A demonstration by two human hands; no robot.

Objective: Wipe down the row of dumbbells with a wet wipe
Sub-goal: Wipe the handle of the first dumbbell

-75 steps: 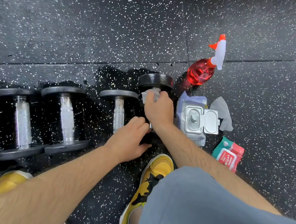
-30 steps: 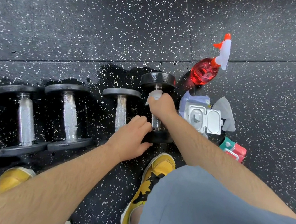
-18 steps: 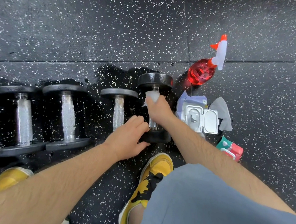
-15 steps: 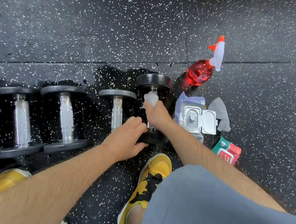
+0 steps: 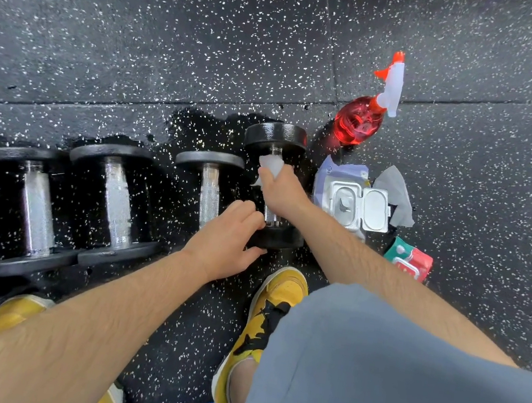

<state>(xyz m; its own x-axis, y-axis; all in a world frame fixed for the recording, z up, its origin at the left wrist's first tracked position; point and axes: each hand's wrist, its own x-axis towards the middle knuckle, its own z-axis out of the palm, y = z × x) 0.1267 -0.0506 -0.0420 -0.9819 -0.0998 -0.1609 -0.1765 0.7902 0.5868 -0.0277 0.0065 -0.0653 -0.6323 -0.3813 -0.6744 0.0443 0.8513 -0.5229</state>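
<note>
A row of black dumbbells with chrome handles lies on the speckled rubber floor. The rightmost dumbbell (image 5: 276,136) is the one I work on. My right hand (image 5: 281,191) is wrapped round its handle with a white wet wipe (image 5: 271,165) bunched under the fingers, the wipe sticking out towards the far head. My left hand (image 5: 227,238) grips the near head of this dumbbell and steadies it. The neighbouring dumbbell (image 5: 210,178) lies just to the left, with several more (image 5: 117,188) further left.
An open wipes pack (image 5: 354,202) lies right of the dumbbell, with a loose grey wipe (image 5: 395,198) beside it. A red spray bottle (image 5: 360,120) stands behind, a red-green wipes pack (image 5: 411,259) nearer. Wet floor patch around the dumbbells. My yellow shoe (image 5: 275,299) is close below.
My right hand with the wipe has slid a short way along the handle, back and forth. My left hand has stayed on the near head.
</note>
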